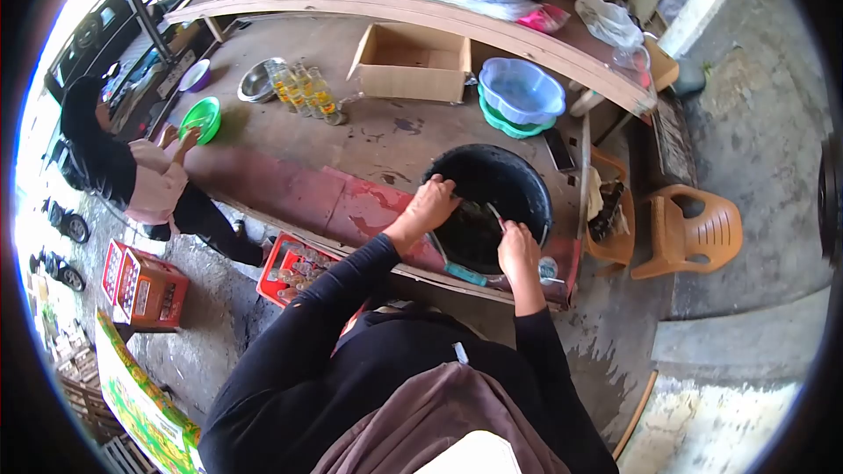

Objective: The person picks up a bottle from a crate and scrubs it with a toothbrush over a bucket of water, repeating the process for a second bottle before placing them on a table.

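Note:
A large black bucket (532,177) stands at the table's near edge. Its wire handle with a teal grip (464,274) hangs down on my side. My left hand (428,209) is over the left rim, fingers bent inward; whatever they hold is hidden. At the right side, my right hand (519,250) is closed around a thin utensil (494,211) with a pale tip that points into the bucket. The dark inside and its contents are hard to make out. Near my right wrist sits a small clear container (547,269).
Blue (522,88) and green (514,128) basins, a phone (558,150), an open carton (413,79) and several glass bottles (303,92) are on the table. A person (145,171) reaches into a green bowl (202,119) at left. Below are a red crate (279,272) and plastic chair (689,230).

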A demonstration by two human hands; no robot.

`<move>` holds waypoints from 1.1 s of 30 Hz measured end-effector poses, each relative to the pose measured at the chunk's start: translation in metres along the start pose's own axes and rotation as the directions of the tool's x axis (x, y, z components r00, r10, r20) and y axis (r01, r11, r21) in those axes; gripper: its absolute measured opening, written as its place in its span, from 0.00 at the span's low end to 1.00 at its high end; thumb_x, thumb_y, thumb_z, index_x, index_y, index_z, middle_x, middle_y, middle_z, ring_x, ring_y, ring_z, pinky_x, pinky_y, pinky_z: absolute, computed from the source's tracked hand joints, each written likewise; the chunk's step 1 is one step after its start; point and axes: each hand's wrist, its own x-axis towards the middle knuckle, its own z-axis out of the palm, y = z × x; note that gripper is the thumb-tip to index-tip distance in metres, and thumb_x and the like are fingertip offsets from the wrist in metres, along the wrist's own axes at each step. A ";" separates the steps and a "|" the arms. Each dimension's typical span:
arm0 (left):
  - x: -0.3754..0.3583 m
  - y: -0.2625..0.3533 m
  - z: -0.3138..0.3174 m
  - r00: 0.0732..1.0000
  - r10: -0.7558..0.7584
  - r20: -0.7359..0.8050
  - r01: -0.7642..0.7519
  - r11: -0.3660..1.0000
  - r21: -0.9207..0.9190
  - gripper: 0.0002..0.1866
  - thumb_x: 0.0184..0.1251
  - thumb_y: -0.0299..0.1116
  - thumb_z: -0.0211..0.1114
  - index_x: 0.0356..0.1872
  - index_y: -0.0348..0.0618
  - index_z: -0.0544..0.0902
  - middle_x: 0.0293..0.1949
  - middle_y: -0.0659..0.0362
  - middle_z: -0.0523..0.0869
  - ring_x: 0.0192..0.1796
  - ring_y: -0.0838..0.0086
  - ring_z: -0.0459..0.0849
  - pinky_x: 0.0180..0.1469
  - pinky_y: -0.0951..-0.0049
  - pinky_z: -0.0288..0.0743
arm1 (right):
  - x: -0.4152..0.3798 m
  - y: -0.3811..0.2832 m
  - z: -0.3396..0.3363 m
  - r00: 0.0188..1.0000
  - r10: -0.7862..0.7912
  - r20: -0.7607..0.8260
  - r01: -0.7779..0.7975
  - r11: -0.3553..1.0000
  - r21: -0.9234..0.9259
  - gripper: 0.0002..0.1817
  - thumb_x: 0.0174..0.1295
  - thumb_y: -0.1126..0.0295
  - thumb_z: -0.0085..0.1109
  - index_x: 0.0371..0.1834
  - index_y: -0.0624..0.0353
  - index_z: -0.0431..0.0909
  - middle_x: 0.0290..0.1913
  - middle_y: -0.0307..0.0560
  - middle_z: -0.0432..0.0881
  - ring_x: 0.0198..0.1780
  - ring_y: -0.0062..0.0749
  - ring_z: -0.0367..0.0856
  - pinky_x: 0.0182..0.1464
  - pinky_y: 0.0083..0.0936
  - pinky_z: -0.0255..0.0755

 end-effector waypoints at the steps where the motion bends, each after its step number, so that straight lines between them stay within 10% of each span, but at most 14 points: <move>1: -0.002 0.000 -0.005 0.999 0.048 0.014 -0.048 0.999 -0.009 0.21 0.53 0.34 0.72 0.49 0.40 0.82 0.42 0.44 0.81 0.45 0.47 0.83 0.49 0.55 0.79 | -0.002 -0.003 -0.002 0.999 -0.029 -0.026 0.029 1.000 0.010 0.12 0.69 0.69 0.44 0.48 0.62 0.76 0.44 0.60 0.79 0.41 0.59 0.83 0.43 0.48 0.78; 27: -0.002 0.011 -0.004 0.995 0.022 0.095 -0.040 0.979 0.200 0.20 0.60 0.44 0.69 0.28 0.31 0.80 0.25 0.41 0.83 0.32 0.50 0.86 0.37 0.56 0.79 | -0.015 -0.031 -0.016 0.979 -0.152 -0.138 0.188 0.935 0.301 0.09 0.68 0.69 0.50 0.45 0.58 0.77 0.42 0.57 0.79 0.40 0.58 0.82 0.44 0.48 0.77; 33: -0.004 0.008 0.003 0.999 0.053 0.012 -0.055 0.972 0.230 0.18 0.62 0.43 0.67 0.26 0.34 0.81 0.23 0.41 0.83 0.30 0.48 0.86 0.35 0.54 0.80 | 0.006 -0.003 0.004 0.995 0.008 -0.103 0.002 0.995 0.099 0.09 0.67 0.73 0.47 0.44 0.61 0.76 0.41 0.60 0.79 0.40 0.57 0.83 0.42 0.48 0.78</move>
